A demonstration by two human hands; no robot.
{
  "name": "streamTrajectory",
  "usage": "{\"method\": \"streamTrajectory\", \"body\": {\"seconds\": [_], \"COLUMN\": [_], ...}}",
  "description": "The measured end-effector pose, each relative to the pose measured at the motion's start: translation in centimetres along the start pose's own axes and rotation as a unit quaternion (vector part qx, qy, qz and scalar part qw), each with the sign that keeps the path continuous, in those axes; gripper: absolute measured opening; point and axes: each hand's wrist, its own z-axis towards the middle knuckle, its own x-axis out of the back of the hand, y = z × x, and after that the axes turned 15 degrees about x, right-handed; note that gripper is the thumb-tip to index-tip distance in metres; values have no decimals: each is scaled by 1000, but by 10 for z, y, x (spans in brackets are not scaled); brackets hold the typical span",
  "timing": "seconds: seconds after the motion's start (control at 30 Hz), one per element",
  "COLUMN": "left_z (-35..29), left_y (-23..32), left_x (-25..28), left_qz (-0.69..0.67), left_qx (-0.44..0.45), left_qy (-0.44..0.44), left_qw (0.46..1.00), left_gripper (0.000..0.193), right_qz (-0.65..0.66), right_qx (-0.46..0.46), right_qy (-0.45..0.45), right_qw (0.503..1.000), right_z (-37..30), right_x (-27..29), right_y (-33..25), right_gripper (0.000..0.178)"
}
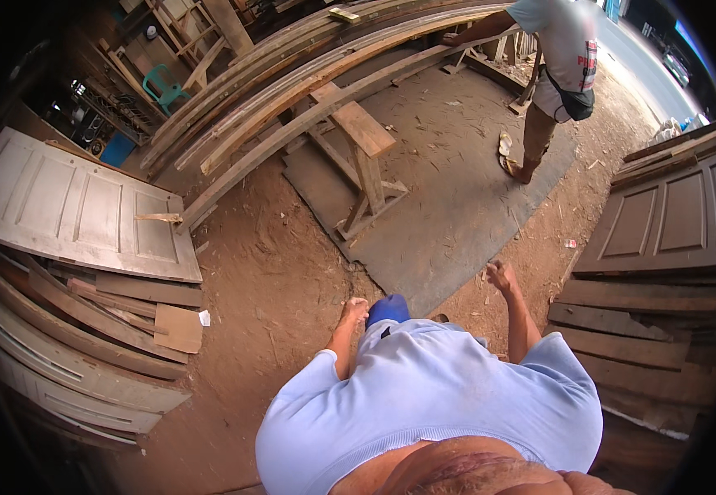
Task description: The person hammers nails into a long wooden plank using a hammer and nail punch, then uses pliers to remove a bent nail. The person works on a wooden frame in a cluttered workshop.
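My left hand hangs by my side, fingers loosely curled, holding nothing. My right hand is raised a little beside me, fingers curled in, also with nothing in it. Both hang over a dirt floor with a grey mat ahead. A wooden sawhorse stands on that mat, a step ahead of my left hand. Long planks rest across it, and another person ahead holds their far end.
A pale panelled door lies on stacked boards at the left. A brown panelled door and more boards lie at the right. A turquoise plastic chair stands far back left. Wood scraps litter the ground.
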Motion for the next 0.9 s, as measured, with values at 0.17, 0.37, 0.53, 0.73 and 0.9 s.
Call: {"method": "streamTrajectory", "body": {"seconds": [0.17, 0.37, 0.53, 0.73, 0.9], "left_z": [19, 73, 70, 103, 93], "left_y": [99, 273, 437, 487, 482], "left_x": [-30, -53, -76, -95, -97], "left_qz": [-147, -214, -166, -66, -109], "left_qx": [11, -24, -67, -232, -120], "left_qy": [-11, -24, 61, 123, 111], "left_qw": [989, 976, 982, 963, 980], "left_gripper": [35, 83, 110, 86, 77], "right_qz": [23, -3, -29, -117, -203], "right_qx": [172, 265, 279, 352, 415], "right_qy": [17, -78, -46, -25, -29], "right_qw": [985, 961, 959, 928, 887], "right_z": [147, 291, 394, 564, 774], "right_x": [29, 5, 46, 73, 88], "right_y": [-143, -264, -354, -433, -493], "right_gripper": [35, 33, 34, 34, 36]}}
